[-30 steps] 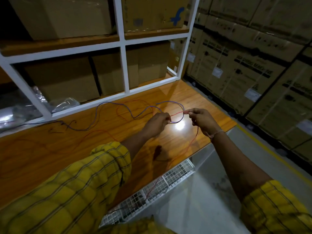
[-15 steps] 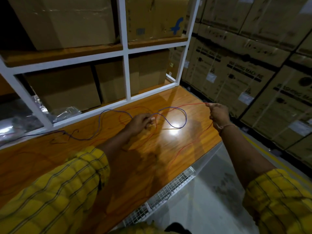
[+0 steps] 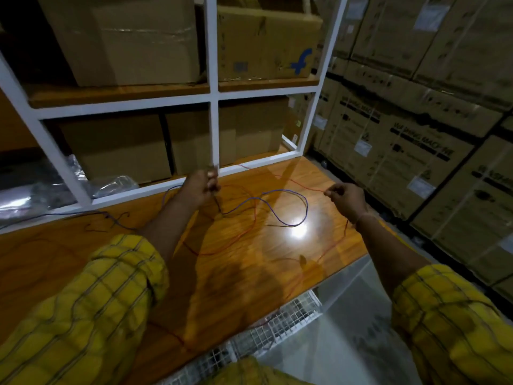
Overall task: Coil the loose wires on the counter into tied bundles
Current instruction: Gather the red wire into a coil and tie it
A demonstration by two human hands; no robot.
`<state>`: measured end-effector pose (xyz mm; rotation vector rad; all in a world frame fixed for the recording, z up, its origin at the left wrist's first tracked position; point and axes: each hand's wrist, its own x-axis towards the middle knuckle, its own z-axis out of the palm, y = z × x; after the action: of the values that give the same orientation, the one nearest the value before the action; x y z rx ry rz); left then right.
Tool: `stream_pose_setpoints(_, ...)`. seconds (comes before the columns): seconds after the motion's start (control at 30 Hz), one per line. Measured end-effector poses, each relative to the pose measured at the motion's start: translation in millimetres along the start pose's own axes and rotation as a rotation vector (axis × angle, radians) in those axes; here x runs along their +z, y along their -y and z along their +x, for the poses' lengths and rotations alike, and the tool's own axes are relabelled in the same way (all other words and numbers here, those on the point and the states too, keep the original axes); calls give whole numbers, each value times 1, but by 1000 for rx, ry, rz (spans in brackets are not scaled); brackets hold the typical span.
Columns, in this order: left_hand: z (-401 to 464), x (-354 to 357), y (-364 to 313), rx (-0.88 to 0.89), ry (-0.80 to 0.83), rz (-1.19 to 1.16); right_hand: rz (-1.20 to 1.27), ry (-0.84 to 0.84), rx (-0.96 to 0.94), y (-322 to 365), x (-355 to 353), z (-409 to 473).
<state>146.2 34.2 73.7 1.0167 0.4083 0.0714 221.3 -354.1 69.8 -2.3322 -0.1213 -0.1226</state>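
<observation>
A thin red wire (image 3: 301, 185) stretches across the wooden counter (image 3: 249, 276) between my two hands. My left hand (image 3: 200, 187) is raised near the white rack post and pinches one part of it, with slack looping down onto the counter. My right hand (image 3: 347, 198) pinches the red wire farther right, and more of it hangs past my wrist over the counter's edge. A blue wire (image 3: 288, 209) lies in loose curves between my hands and trails off to the left.
A white metal rack (image 3: 213, 112) with cardboard boxes (image 3: 258, 43) stands behind the counter. Clear plastic bags (image 3: 116, 184) lie on its lowest shelf at left. Stacked cartons (image 3: 416, 140) fill the right side. A wire-mesh basket (image 3: 280, 326) sits below the counter's front edge.
My hands were close together a second ago; they have pulled apart. The left hand has risen toward the rack post, drawing the red wire out between them.
</observation>
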Motion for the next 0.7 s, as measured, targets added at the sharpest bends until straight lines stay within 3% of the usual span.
stream_pose_setpoints(0.1,5,10,-26,-12,-107,-455,55,109,-6,-14,-5,0)
stream_pose_setpoints(0.23,20,1,-44,65,-158,-647,-11,133,23,-38,-11,7)
stream_pose_setpoints(0.37,21,13,-35,64,13,-373,-350,208,-189,-28,2,15)
stream_pose_setpoints(0.5,15,32,-21,66,157,-180,-594,390,-494,11,25,12)
stream_pose_setpoints(0.7,8,49,-7,113,242,321,-348,518,-699,75,48,-4)
